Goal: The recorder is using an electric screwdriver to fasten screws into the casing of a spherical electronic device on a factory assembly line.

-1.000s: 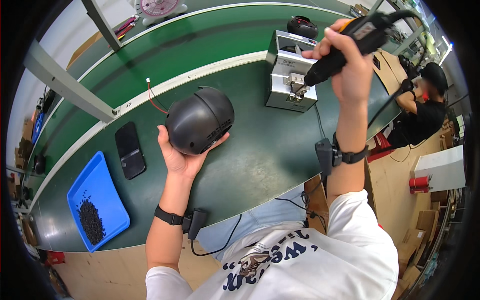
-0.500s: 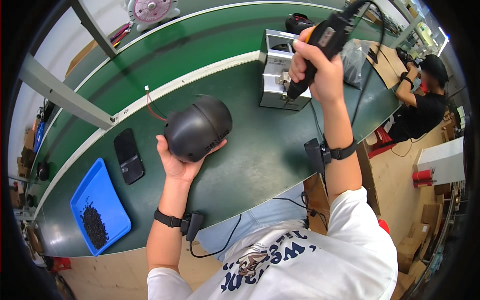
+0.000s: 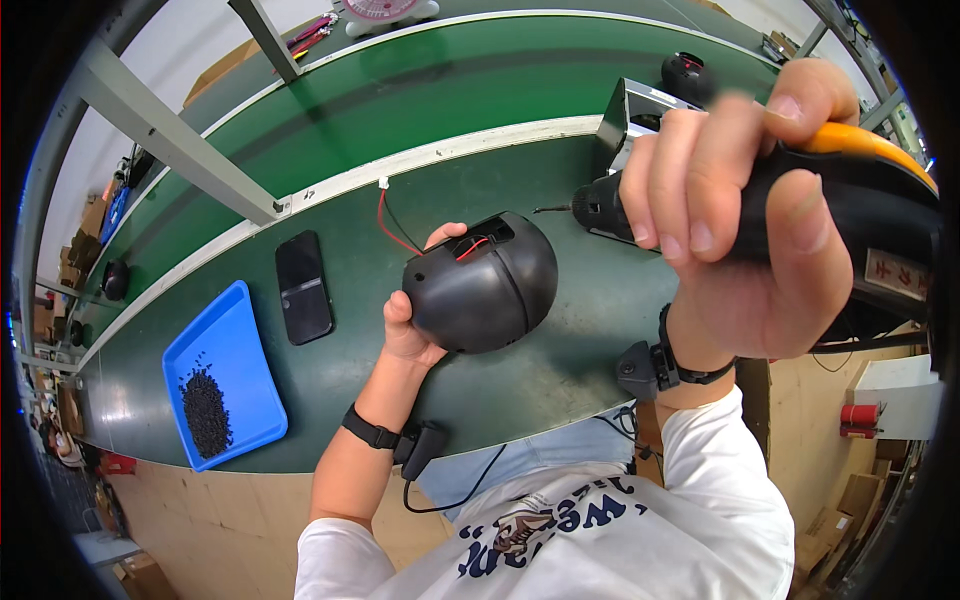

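A black rounded plastic housing point(image 3: 485, 295) rests in my left hand point(image 3: 408, 335), fingers wrapped round its left side above the bench. On its top is an opening with red wire in it. A red and a black wire with a white connector point(image 3: 384, 184) run out from its left side. My right hand point(image 3: 735, 215) grips a black and orange electric screwdriver point(image 3: 885, 225), held sideways. Its thin bit point(image 3: 552, 210) points left, just right of the housing and apart from it. Whether a screw sits on the bit I cannot tell. Behind the screwdriver stands a silver metal box point(image 3: 622, 125), partly hidden.
A blue tray point(image 3: 268, 405) with many small black screws point(image 3: 207, 415) lies at left on the green bench point(image 3: 360, 395). Beside it is a black phone point(image 3: 303, 288). Another black housing point(image 3: 686, 76) sits far right. A grey metal post point(image 3: 175, 135) rises at the left.
My right hand has brought the screwdriver away from the metal box, closer to me, and swung its bit leftward. My left hand has turned the housing, so its wired opening now shows.
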Demonstrator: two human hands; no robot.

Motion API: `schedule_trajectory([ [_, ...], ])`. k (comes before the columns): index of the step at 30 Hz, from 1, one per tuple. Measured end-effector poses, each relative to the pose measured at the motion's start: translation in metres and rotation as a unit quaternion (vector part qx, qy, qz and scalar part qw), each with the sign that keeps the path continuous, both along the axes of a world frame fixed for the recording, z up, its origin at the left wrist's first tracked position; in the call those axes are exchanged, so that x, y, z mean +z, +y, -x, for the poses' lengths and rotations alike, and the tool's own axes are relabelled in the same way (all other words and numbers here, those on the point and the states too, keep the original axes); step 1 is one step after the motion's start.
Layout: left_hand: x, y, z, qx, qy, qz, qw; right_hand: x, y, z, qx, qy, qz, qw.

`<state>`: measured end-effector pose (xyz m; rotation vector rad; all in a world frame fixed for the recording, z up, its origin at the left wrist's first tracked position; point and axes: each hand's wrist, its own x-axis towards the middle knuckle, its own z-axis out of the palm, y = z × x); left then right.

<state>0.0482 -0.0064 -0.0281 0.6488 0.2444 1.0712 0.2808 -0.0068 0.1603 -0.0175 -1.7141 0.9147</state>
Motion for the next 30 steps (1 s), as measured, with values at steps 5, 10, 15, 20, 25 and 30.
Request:
schedule_trajectory([
  [5, -0.001, 0.002, 0.002, 0.015, -0.015, -0.03, 0.999, -0.002, 0.004, -0.004, 0.02, -0.019, 0.0, 1.0],
  [10, -0.005, 0.007, 0.009, 0.014, -0.027, -0.053, 0.998, 0.003, 0.003, -0.007, 0.024, -0.051, -0.023, 0.998],
  [15, -0.005, 0.006, 0.009, 0.019, -0.015, -0.057, 0.998, 0.002, -0.003, -0.001, 0.02, -0.037, -0.014, 0.999],
  [20, -0.003, 0.005, 0.007, 0.013, -0.003, -0.054, 0.998, 0.002, -0.002, -0.004, 0.027, -0.061, -0.017, 0.998],
  [25, -0.002, 0.003, 0.009, 0.009, 0.002, -0.055, 0.998, 0.005, 0.0, -0.002, 0.038, -0.083, -0.017, 0.996],
  [30, 0.0, 0.002, 0.006, 0.017, -0.005, -0.052, 0.998, 0.003, -0.004, 0.0, 0.046, -0.076, -0.005, 0.996],
])
